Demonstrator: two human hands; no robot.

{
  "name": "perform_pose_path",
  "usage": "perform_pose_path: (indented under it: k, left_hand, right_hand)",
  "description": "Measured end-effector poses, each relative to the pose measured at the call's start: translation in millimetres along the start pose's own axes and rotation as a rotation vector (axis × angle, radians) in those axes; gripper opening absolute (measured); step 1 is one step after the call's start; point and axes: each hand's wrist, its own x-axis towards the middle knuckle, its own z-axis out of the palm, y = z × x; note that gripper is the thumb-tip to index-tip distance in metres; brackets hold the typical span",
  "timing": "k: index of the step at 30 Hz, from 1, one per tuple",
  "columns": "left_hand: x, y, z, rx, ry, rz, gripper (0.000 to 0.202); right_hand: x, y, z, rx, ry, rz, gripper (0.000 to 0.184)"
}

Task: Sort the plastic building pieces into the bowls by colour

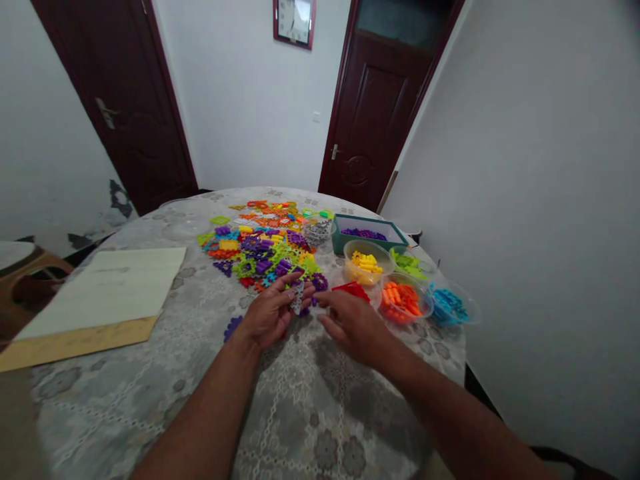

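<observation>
My left hand [273,313] is turned palm up with its thumb bent over grey triangular plastic building pieces [297,298], which lie across the fingers. My right hand [353,323] hovers just to the right, back upward, its thumb and fingers apart and its fingertips near a small purple piece [315,302]. Beyond both hands spreads a mixed pile of coloured plastic building pieces [273,250]. A purple gear-shaped piece [233,328] lies beside my left wrist. Red pieces [353,290] sit in a clear tub, partly hidden behind my right hand.
To the right stand clear tubs of yellow pieces [366,261], orange pieces [400,298], blue pieces [449,305] and green pieces [407,263]. A green box [342,239] holds purple pieces. Grey pieces [319,230] fill another tub. Paper [107,287] over cardboard [95,343] lies left on the patterned tablecloth [300,420].
</observation>
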Motion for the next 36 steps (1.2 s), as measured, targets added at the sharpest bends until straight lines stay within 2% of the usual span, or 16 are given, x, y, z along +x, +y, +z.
perform_pose_path:
  k: [2,4,7,10,14,17,20,23,25,27,29,32,36]
  left_hand:
    - [1.1,-0.4,0.3,-0.033,-0.003,0.010,0.052]
    - [2.6,-1.4,-0.4,-0.061,-0.016,0.014,0.056]
    - [4.2,-3.1,-2.3,-0.078,-0.036,0.022,0.058]
    - [3.6,-3.2,-3.1,-0.049,-0.021,0.035,0.049]
    - [2.4,0.0,-1.1,-0.019,0.083,0.084,0.030]
    - [3.8,3.5,-1.1,-0.050,0.201,0.142,0.015]
    - [5.4,7.6,-3.8,-0.100,0.313,0.202,0.011]
    - [5.4,11.6,-7.0,-0.140,0.376,0.248,0.010]
    - [5.0,13.8,-8.7,-0.155,0.399,0.271,0.011]
    - [4.8,14.9,-10.2,-0.159,0.413,0.290,0.013]
    - [5.1,15.0,-11.6,-0.150,0.424,0.315,0.016]
    - [5.7,13.9,-13.2,-0.117,0.443,0.367,0.022]
    - [6.0,16.4,-15.1,-0.047,0.505,0.483,0.025]
  right_hand:
    - [2.7,-12.1,25.3,-0.055,-0.039,-0.026,0.039]
    - [9.3,-14.5,42.5,-0.103,-0.061,-0.023,0.030]
    - [21.5,-11.8,49.8,-0.062,-0.047,-0.024,0.017]
    - [33.0,-9.0,37.9,0.089,0.015,-0.017,0.017]
    - [60.9,7.6,6.8,0.200,0.049,0.109,0.018]
    - [101.4,38.2,-13.0,0.178,0.067,0.236,0.021]
    - [148.6,72.9,-23.0,0.085,0.146,0.374,0.026]
    - [182.2,95.3,-25.9,0.021,0.208,0.415,0.035]
    - [189.8,98.8,-26.0,0.006,0.209,0.411,0.038]
    - [184.0,92.1,-24.5,-0.008,0.204,0.394,0.037]
    - [164.9,75.3,-20.4,-0.015,0.189,0.360,0.034]
    - [115.6,36.7,-5.4,0.060,0.131,0.209,0.032]
    - [40.7,-8.9,36.8,0.190,-0.039,-0.034,0.034]
